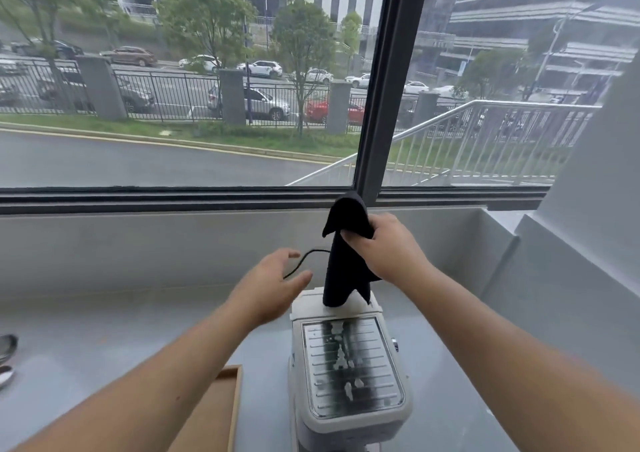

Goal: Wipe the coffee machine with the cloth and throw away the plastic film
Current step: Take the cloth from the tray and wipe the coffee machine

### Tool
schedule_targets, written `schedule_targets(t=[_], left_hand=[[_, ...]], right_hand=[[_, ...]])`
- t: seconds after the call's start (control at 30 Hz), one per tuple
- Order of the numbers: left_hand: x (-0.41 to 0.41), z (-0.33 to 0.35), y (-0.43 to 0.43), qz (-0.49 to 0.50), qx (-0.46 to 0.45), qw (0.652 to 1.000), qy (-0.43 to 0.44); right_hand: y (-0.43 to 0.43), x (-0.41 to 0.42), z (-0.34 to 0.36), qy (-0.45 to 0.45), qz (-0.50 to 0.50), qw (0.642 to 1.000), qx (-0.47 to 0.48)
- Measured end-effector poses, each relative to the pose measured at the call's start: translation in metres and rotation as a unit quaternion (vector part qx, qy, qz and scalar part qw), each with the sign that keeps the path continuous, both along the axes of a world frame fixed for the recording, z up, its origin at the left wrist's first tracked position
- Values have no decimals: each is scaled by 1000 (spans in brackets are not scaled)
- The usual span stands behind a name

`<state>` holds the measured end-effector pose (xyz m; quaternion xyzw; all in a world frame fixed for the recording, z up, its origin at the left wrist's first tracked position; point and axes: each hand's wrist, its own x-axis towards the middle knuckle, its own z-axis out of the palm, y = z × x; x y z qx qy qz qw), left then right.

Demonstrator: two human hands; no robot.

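A white coffee machine (349, 375) stands on the grey counter, low in the middle of the head view, with a shiny ribbed metal top plate. A black cloth (341, 271) hangs above its rear edge, the lower tip touching the machine's back part. My right hand (382, 247) is shut on the cloth's upper part. My left hand (273, 285) hovers left of the cloth with fingers spread, holding nothing. I see no plastic film.
A black power cord (301, 262) runs behind the machine. A shallow wooden tray (235, 403) lies left of the machine. Metal spoon-like items (7, 351) sit at the far left edge. A window sill and grey wall lie behind; a white wall stands at the right.
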<state>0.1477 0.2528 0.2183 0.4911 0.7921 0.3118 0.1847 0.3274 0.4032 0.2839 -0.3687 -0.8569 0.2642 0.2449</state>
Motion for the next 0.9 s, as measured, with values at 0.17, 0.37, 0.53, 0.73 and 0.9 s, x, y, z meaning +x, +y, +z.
schedule_targets(t=[0.17, 0.37, 0.53, 0.73, 0.9], left_hand=[[26, -83, 4, 21, -51, 998, -29], [47, -113, 21, 84, 35, 994, -65], [57, -120, 23, 117, 58, 990, -49], [57, -114, 20, 103, 48, 993, -26], [56, -115, 14, 107, 53, 992, -37]], right_hand=[[1, 4, -53, -96, 26, 994, -44], [-5, 1, -111, -251, 107, 961, 56], [3, -21, -119, -242, 104, 963, 55], [-3, -27, -128, -205, 113, 972, 23], [-24, -17, -134, -155, 138, 978, 21]])
